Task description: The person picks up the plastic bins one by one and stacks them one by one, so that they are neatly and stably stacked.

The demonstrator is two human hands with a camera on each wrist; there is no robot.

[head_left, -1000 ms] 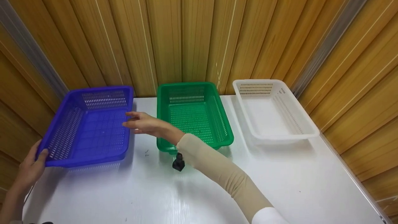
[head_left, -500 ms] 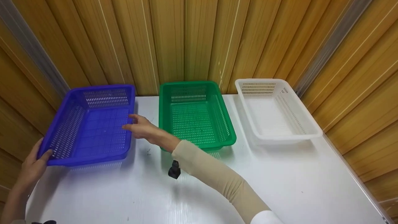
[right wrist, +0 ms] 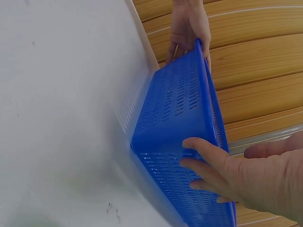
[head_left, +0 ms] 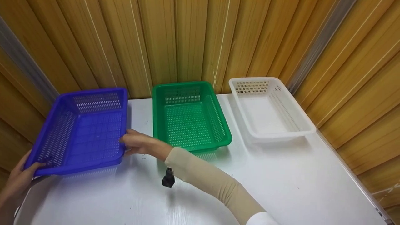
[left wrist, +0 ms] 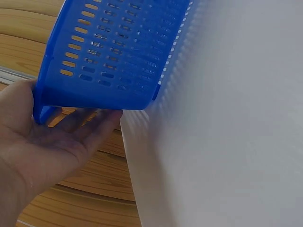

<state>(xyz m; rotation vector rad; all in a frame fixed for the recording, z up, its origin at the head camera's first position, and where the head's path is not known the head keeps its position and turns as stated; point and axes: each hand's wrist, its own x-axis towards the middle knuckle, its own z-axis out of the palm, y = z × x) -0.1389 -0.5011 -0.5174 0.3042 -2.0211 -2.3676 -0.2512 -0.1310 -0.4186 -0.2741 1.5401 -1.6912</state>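
Both hands grip the blue perforated plastic basket (head_left: pixel 82 128) at the left of the head frame. Left hand (head_left: pixel 18 179), lower left corner, holds the basket's near left corner: thumb over the rim, fingers beneath the base, as the left wrist view confirms. Right hand (head_left: pixel 140 144), centre left, holds the basket's right wall near its front corner, fingers curled against the perforated side and thumb above the rim. The basket's left corner overhangs the table edge; whether the base rests flat on the surface cannot be told.

White smooth rectangular table (head_left: pixel 281 187) fills the lower frame. Wood-panelled wall (head_left: pixel 187 40) spans the upper frame behind it. Green perforated plastic basket (head_left: pixel 189 117) stands at centre, just beside the blue one and apart from it. White perforated plastic basket (head_left: pixel 268 107) stands at upper right, apart from the green. Small black device (head_left: pixel 168 179), strapped below the right forearm's beige sleeve (head_left: pixel 212 181), shows at lower centre.
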